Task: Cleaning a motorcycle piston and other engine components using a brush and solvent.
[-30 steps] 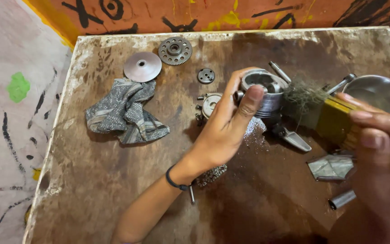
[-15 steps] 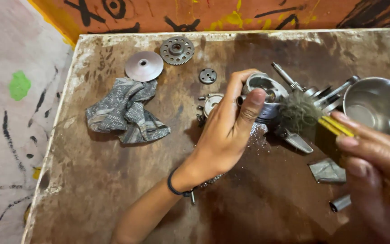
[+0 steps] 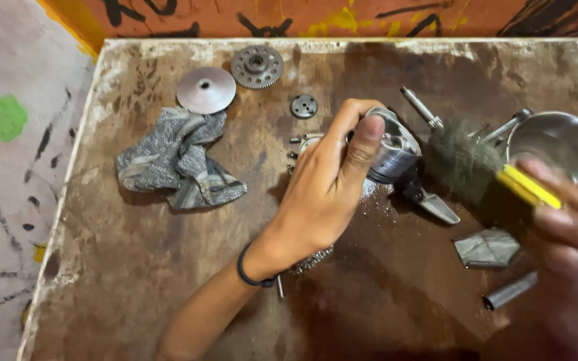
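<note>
hands: left grips metal piston, right grips yellow-handled brush near steel bowl.

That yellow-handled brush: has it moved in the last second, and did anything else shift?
The brush in the right hand swung right, off the metal cylinder, toward the steel bowl. The left hand kept gripping the cylinder. Rag, gear and disc stayed put.

Left hand curled in a grip, right hand blurred, fingers closed
</note>
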